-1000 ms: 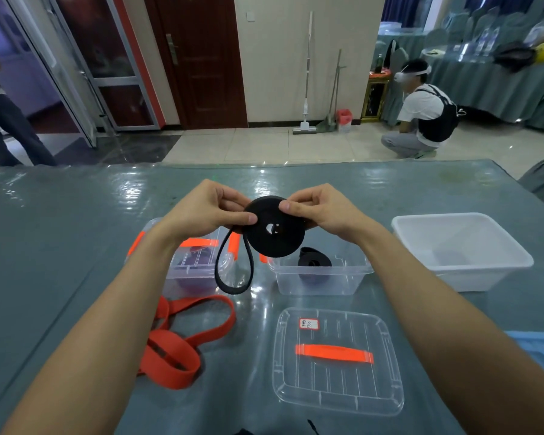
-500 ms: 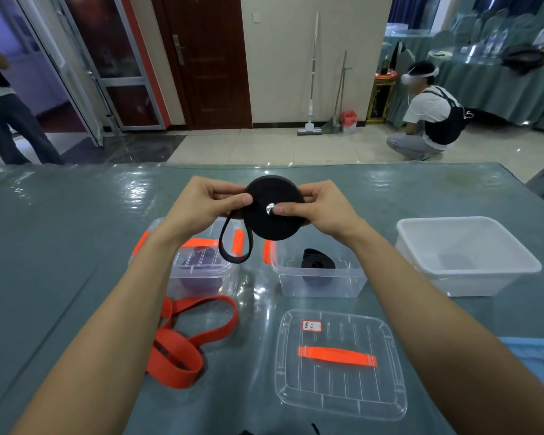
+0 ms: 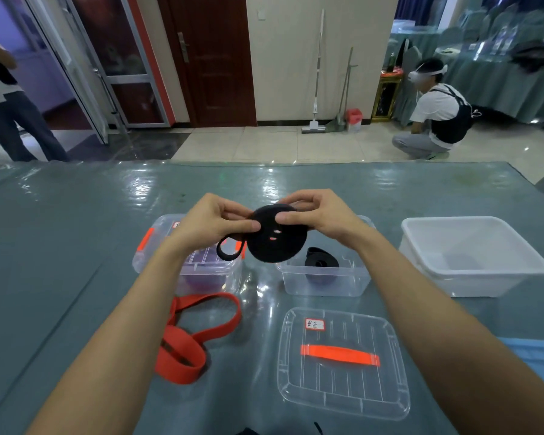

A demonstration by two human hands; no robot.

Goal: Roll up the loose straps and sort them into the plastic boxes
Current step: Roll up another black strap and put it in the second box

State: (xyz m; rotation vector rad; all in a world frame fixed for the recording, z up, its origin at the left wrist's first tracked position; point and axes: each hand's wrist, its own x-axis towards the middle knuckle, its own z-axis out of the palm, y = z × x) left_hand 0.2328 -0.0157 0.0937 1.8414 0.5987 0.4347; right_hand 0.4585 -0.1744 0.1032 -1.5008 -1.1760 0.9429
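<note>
tabletop (image 3: 76,246): glossy cover, probably slick, so a roll set down on edge could skate or tip.
white tub (image 3: 484,284): at the far right, well apart from the hands.
clear lid (image 3: 343,387): lies flat near the front, with an orange handle and a small label.
open clear box (image 3: 324,285): just below and behind the hands, with a black strap lying inside.
lidded box (image 3: 170,237): sits to the left with orange latches; its contents are unclear.
orange strap (image 3: 198,362): lies loose in loops on the tabletop, limp and not yet rolled.
black strap roll (image 3: 277,246): held in the air above the boxes. it looks light and soft, and the coil is only as firm as the squeeze on it.
left hand (image 3: 208,224): fingers (image 3: 248,227) curled, pinching the roll's left edge.
right hand (image 3: 318,215): fingers curled, pinching the roll's upper right edge.
loose tail (image 3: 230,251): a short loop hangs at the left. best to pinch across the flat faces so the layers don't spring open.
</note>
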